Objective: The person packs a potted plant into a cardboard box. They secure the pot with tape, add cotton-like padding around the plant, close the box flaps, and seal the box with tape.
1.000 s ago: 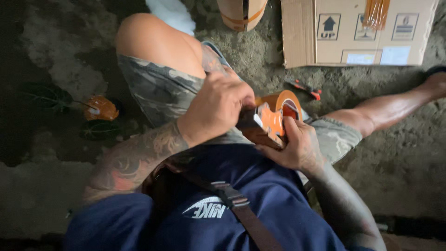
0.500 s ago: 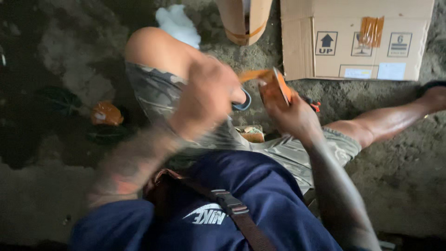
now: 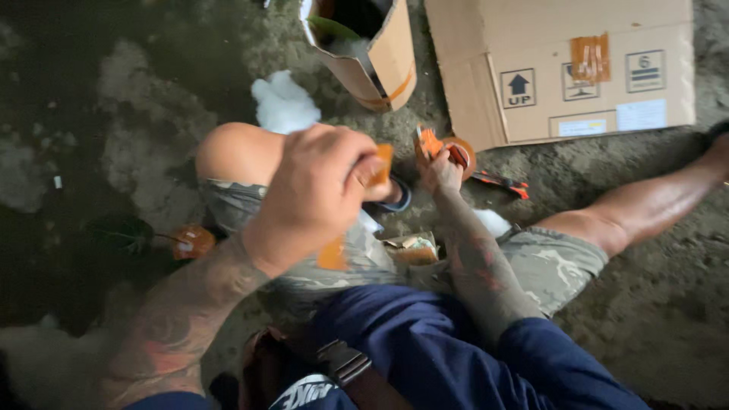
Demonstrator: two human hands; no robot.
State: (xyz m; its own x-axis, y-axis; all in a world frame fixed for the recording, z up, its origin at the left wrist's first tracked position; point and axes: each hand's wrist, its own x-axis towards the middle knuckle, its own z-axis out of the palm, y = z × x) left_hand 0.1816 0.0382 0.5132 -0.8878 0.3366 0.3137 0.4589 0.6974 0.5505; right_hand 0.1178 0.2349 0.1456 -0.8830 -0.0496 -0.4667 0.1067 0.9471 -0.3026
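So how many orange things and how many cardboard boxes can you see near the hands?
Orange things: 4 (tape strip pinched in the left hand, tape roll in the right hand, cutter on the floor, small round thing by the knee)
Cardboard boxes: 2 (open small box, flat big box)
Total: 6

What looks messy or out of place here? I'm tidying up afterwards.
White stuffing lies loose on the dirt floor by the knee, another tuft beside the thigh. The small carton stands tilted, its top torn open.
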